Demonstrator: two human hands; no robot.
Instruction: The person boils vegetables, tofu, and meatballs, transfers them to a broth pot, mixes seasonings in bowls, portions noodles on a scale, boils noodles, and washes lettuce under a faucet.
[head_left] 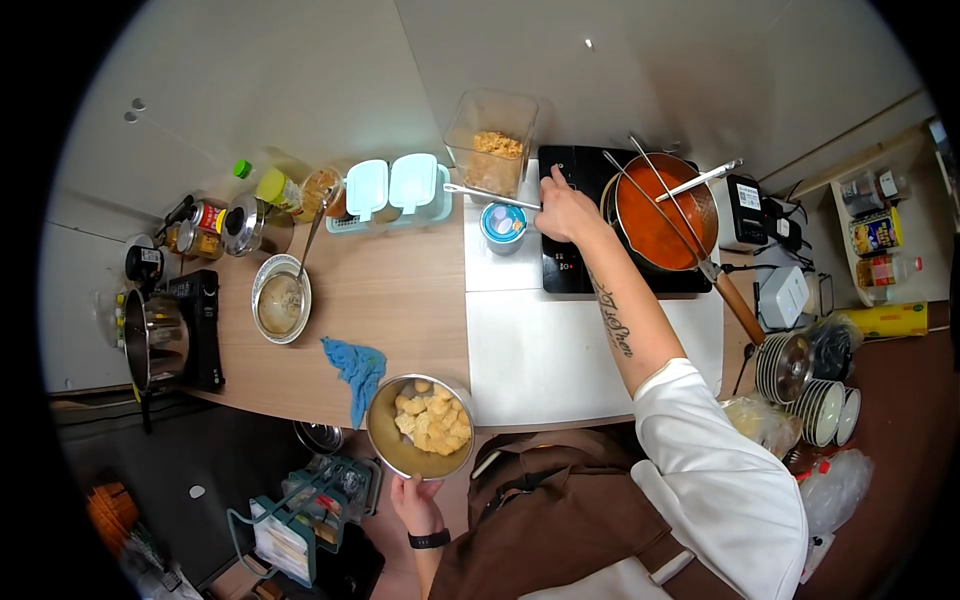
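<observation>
My left hand (417,505) grips the near rim of a round metal bowl (383,447), which holds several golden, puffy chunks (435,420). The bowl is at the table's front edge, tilted a little. My right hand (568,210) reaches over the black induction cooktop (562,270), its index finger stretched onto the panel. A slim metal utensil handle (490,195) runs into its curled fingers; the utensil's other end is hidden. Just right of this hand, a pan of red sauce (655,235) sits on the cooktop, with metal rods and a light-handled utensil (700,180) across it.
A blue-lidded can (503,225) and a clear container of crumbs (490,135) stand left of the cooktop. A blue cloth (355,375), a bowl with a ladle (280,300) and pale-blue lidded boxes (412,183) are further left. Stacked plates (822,410) stand right.
</observation>
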